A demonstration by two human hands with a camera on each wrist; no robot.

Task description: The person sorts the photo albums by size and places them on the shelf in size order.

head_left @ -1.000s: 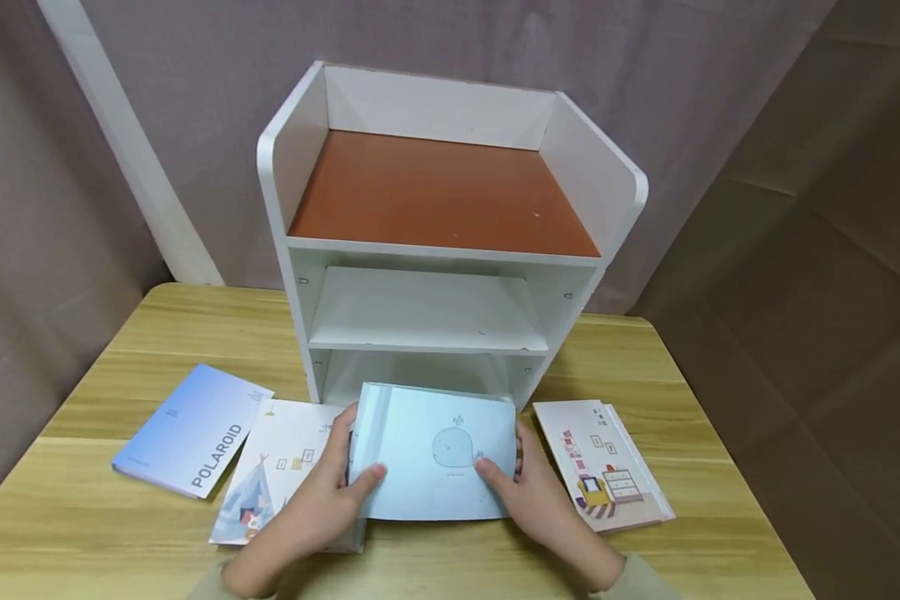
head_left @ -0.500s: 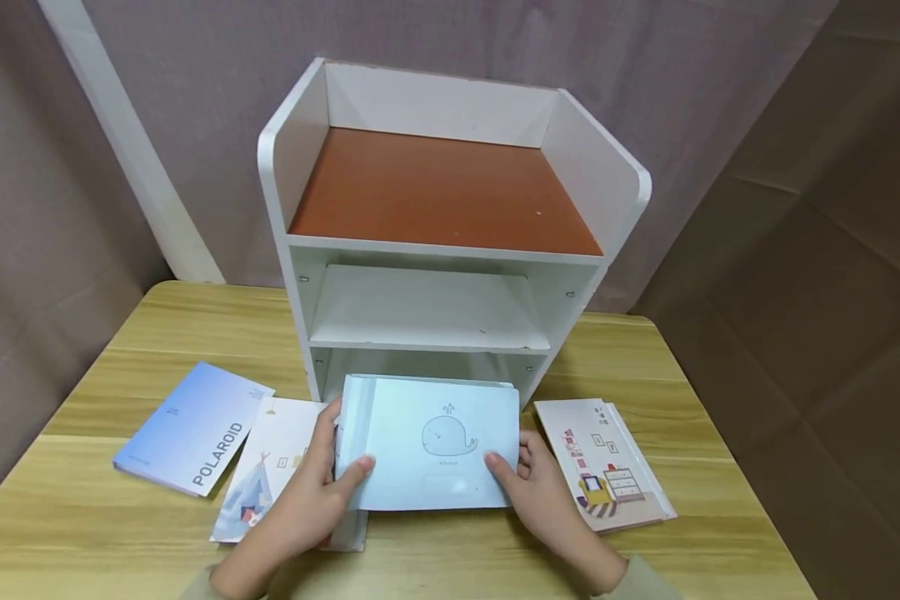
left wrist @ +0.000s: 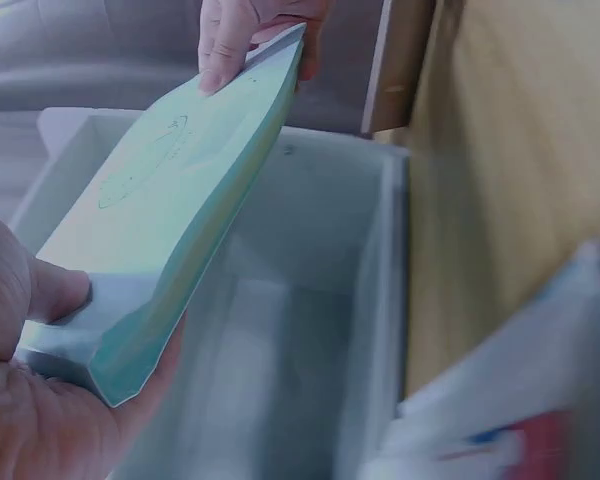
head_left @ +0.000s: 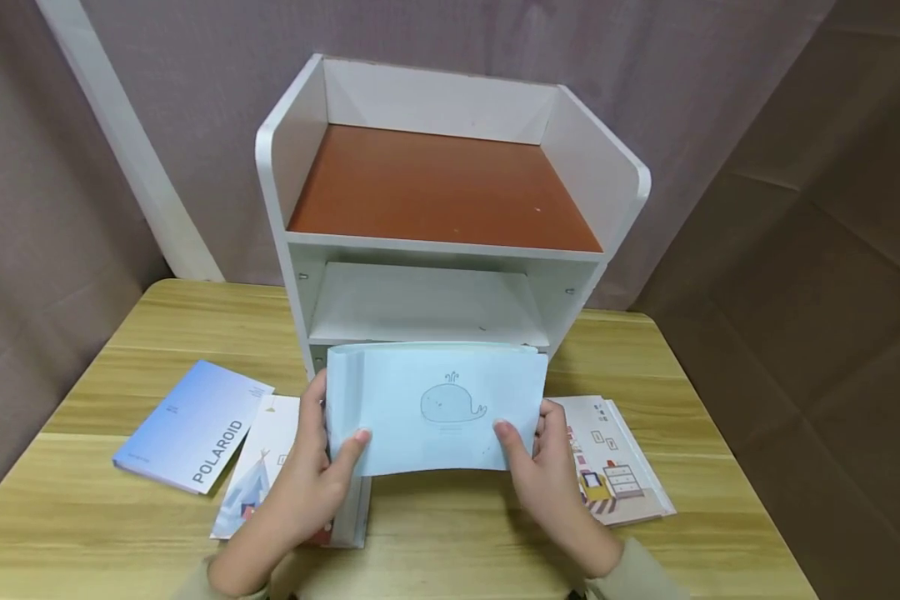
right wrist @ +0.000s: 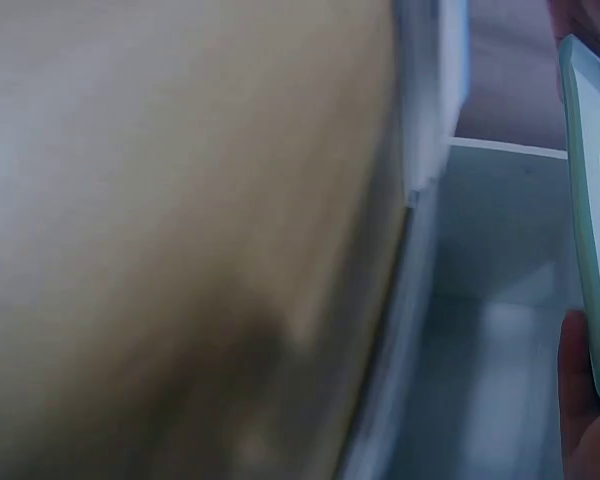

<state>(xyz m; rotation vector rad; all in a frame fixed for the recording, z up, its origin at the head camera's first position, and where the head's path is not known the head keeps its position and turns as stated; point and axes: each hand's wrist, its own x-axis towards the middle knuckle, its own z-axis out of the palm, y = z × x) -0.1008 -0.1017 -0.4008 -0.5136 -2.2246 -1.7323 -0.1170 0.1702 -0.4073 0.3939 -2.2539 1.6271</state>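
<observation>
A light-blue softcover book with a whale drawn on its cover is held up in front of the lower shelves. My left hand grips its left end, thumb on the cover and fingers behind. On the right end, my right hand pinches it the same way. From the left wrist, the book bows slightly and its page edges show. Its green edge appears at the right of the right wrist view. Behind the book, the lowest compartment is mostly hidden.
A white shelf unit with a brown top board stands at the table's back. To the left lie a blue POLAROID book and a tent-picture book; a furniture-picture book lies right, on the wooden table.
Both hands have raised the blue book and moved it toward the shelf unit. It now covers most of the lowest compartment. The other books stay where they were.
</observation>
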